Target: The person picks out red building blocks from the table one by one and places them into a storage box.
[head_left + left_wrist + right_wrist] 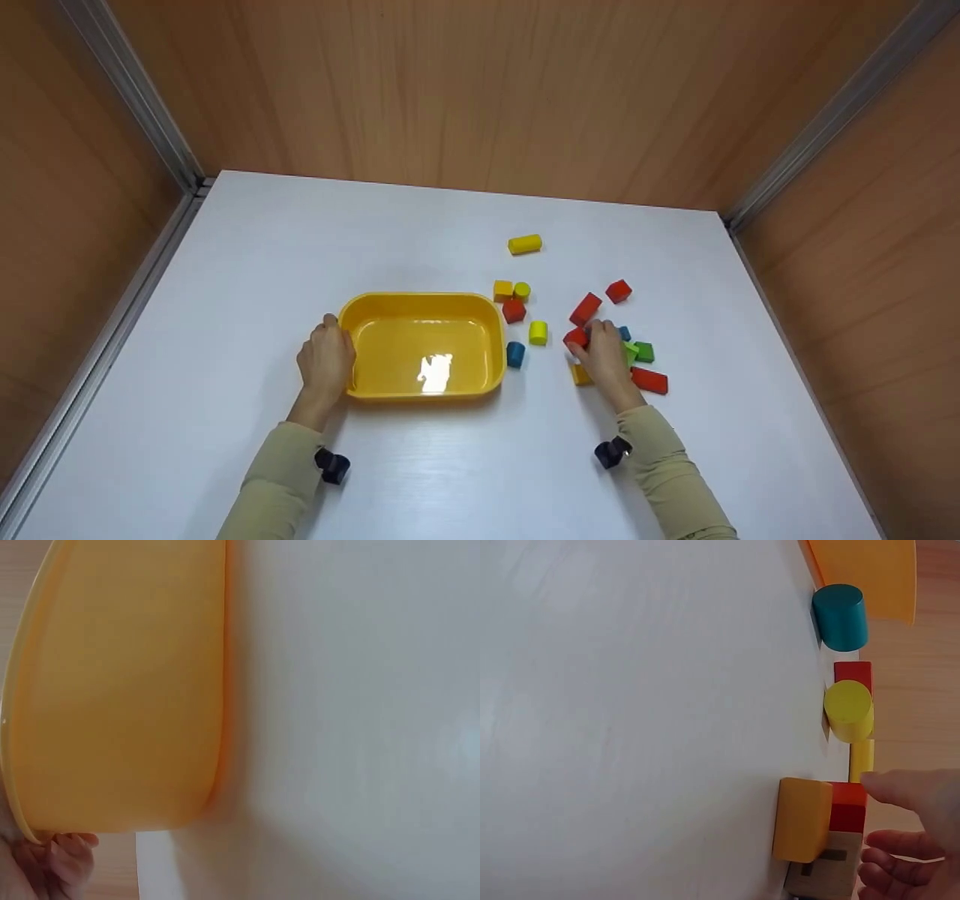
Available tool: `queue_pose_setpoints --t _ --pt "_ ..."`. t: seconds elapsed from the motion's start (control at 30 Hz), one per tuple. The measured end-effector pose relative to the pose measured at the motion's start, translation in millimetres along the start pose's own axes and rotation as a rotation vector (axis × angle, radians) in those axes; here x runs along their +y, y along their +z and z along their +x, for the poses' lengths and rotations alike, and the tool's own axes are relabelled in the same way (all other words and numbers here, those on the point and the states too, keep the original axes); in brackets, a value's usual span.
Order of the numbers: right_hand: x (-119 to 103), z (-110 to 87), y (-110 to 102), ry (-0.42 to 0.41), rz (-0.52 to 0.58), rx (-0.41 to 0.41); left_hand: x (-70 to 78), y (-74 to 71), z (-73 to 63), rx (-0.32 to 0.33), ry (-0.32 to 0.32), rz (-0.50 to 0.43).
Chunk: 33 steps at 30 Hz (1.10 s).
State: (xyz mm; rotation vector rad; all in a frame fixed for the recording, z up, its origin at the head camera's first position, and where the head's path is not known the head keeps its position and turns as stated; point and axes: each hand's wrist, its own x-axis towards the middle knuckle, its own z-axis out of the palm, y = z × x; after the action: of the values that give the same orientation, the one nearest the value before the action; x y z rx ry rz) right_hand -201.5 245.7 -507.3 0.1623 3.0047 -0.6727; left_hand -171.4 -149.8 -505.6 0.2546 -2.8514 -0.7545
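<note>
My left hand grips the left end of a yellow plastic tub. In the left wrist view, its curled fingers lie under the rim. Over the loose blocks to the right is my right hand, thumb and fingers apart. The right wrist view shows the thumb beside a red block and the bent fingers near a plain wooden block with dark marks. An orange block stands in front of these. The hand partly covers the blocks below it in the head view.
Between tub and pile stand a blue cylinder, a yellow cylinder and a red block. Farther back lies a long yellow cylinder. Red and green blocks, among them a red bar, surround the right hand. Wooden walls border the white table.
</note>
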Motion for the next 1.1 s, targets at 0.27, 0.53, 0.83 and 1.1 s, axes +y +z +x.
queue_pose_setpoints --t 0.27,0.53,0.83,1.1 --pt "-0.2 1.8 -0.1 -0.007 -0.042 0.022 0.8 2.4 -0.4 -0.014 -0.009 -0.011" --pt "0.7 5.8 0.9 -0.014 -0.058 0.045 3.6 3.3 2.0 -0.068 -0.033 0.038" --pt "0.4 8.3 0.5 0.032 0.002 0.007 5.7 5.4 4.6 -0.108 -0.061 0.028" --pt "-0.8 5.5 -2.1 0.003 0.026 0.02 6.0 6.3 5.0 -0.094 -0.057 0.029"
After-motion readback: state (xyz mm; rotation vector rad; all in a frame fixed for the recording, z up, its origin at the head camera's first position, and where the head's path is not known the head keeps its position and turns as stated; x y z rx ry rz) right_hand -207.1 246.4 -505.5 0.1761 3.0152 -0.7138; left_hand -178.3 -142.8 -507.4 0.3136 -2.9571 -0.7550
